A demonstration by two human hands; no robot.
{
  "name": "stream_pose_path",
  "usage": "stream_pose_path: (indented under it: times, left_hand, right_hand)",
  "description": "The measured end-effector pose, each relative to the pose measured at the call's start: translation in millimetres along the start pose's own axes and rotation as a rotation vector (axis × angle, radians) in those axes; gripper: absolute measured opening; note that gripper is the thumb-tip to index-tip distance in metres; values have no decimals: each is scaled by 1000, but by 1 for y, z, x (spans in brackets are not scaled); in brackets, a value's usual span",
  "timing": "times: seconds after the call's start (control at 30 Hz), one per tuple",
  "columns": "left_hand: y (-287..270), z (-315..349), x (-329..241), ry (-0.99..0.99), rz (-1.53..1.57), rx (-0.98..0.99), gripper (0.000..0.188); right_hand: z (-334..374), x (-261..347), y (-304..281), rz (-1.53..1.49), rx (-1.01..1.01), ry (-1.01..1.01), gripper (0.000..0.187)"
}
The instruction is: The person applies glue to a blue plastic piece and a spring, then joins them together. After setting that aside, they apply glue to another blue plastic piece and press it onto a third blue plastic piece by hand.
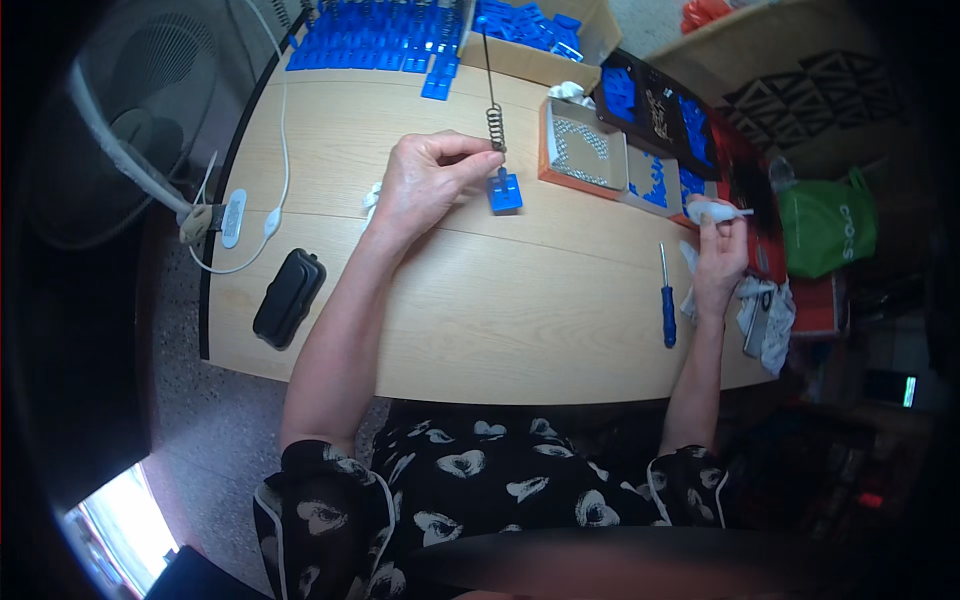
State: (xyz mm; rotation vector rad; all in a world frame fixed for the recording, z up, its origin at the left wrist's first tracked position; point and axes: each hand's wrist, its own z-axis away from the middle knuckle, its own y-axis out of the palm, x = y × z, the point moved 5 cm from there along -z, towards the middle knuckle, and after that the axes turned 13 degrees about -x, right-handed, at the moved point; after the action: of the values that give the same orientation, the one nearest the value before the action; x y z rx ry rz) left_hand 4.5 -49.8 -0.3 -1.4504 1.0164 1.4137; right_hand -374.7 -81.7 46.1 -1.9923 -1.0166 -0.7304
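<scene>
Over the middle of the table, my left hand (425, 182) pinches the lower end of a metal coil spring (495, 120) between thumb and forefinger. From the coil a thin straight wire runs up to a small blue tip (482, 22). Directly below the fingertips is a blue square plastic base (505, 196), joined to the spring's foot. At the table's right side, my right hand (722, 262) is closed round a small white squeeze bottle (713, 212), lying sideways with its thin nozzle pointing right. The bottle is well apart from the spring and base.
A blue-handled screwdriver (668, 310) lies left of my right forearm. An orange-sided box (545, 165) holds small metal parts, with trays of blue pieces beside it. Rows of blue bases (370, 45) and a cardboard box (478, 62) stand behind. A black case (289, 298) lies at left.
</scene>
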Motion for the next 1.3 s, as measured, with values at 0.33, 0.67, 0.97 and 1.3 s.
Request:
stream_pose_path:
  times: [0.33, 0.67, 0.97, 1.3]
  left_hand:
    - [-16, -11, 5, -9, 31, -41, 24]
    - [-18, -12, 8, -17, 13, -30, 23]
    - [-19, -12, 6, 29, -15, -41, 23]
    - [-19, -12, 5, 53, -47, -42, 24]
  right_hand:
    - [22, 57, 132, -817, 377, 591, 30]
    - [26, 64, 167, -693, 365, 632, 25]
    - [26, 74, 181, -475, 300, 488, 25]
    - [27, 74, 184, -484, 322, 474, 23]
